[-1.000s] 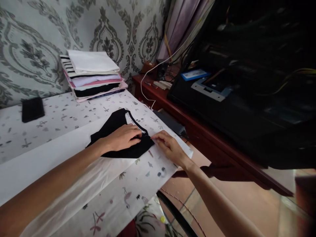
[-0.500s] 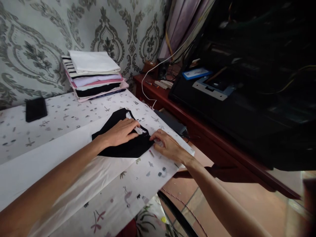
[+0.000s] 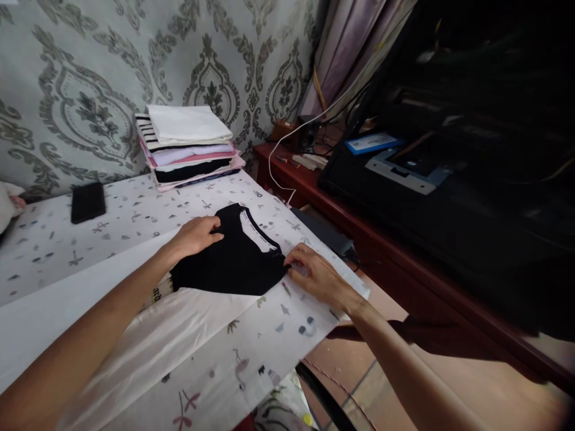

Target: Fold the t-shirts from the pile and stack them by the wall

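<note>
A black shirt [image 3: 229, 263] lies flat, its neckline to the right showing a white inner back with a collar band. Yellow-and-black lettering on white shows at its left end, partly behind my left forearm. Under and beside it stretches a smooth white cloth or sheet [image 3: 188, 341]; I cannot tell whether it belongs to the shirt. My left hand [image 3: 195, 235] rests at the shirt's far edge, thumb and fingers apart. With fingertips and thumb together, my right hand [image 3: 317, 275] pinches the shirt's right corner by the neckline.
A stack of folded clothes [image 3: 191, 149] stands against the patterned wall. To its left lies a black phone [image 3: 88, 202]. The table [image 3: 251, 353] has a printed cover. At right are a red-brown wooden desk [image 3: 377, 257], a large dark screen-like panel [image 3: 471, 239] and a white cable [image 3: 274, 152].
My left hand has moved off the neckline to the shirt's far left edge, uncovering the collar. My right hand stays at the right corner. The whole view has shifted slightly.
</note>
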`<state>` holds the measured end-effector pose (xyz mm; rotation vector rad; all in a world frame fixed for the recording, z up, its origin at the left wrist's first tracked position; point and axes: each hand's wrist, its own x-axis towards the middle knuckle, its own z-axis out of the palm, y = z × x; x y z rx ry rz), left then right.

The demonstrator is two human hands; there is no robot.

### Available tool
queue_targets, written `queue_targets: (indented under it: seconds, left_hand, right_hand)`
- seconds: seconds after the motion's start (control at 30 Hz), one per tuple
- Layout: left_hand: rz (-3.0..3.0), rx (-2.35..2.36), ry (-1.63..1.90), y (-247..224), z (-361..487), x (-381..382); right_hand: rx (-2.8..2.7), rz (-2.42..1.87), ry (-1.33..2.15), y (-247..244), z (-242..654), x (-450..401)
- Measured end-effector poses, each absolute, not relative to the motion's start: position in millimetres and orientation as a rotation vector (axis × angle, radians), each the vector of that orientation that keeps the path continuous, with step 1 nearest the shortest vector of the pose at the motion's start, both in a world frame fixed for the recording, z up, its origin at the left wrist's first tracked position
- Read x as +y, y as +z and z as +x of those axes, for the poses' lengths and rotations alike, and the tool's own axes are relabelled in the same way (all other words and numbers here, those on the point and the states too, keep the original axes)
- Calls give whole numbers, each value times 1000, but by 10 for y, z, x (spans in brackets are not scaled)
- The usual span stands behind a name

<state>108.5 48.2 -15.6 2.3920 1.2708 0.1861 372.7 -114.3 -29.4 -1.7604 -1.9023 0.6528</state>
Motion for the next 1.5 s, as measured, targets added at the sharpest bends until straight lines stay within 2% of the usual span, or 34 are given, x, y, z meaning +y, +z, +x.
queue_targets:
  seconds: [0.27,0.5,0.63,0.9,1.2,1.37,1.5]
  left_hand:
    - [2185,1010,581,38,1022,361]
    - [2180,1090,764,61,963,463]
    - [2318,1171,680,-93,922,529]
    - [2607,1593,122,-218,1008,487]
    - [2570,1591,14,-149,1054,504]
    - [2555,1617,76,-196,1045,515]
    - [2538,1507,142,-236,1013,560]
  right_hand:
    - [-1936,-1792,657,-274,3726,-1117]
    - [-1986,-1788,619,-283,3758,-1065]
    - [-1988,-1787,628,-282,3760,-1054]
    - [-1860,-1865,601,-303,3702,-1051]
    - [-1428,-1607,551,-355,3875,-972]
    - [-1745,-1356,594,-118,3339,-765]
    - [-2143,-1288,453,-81,2734,-474]
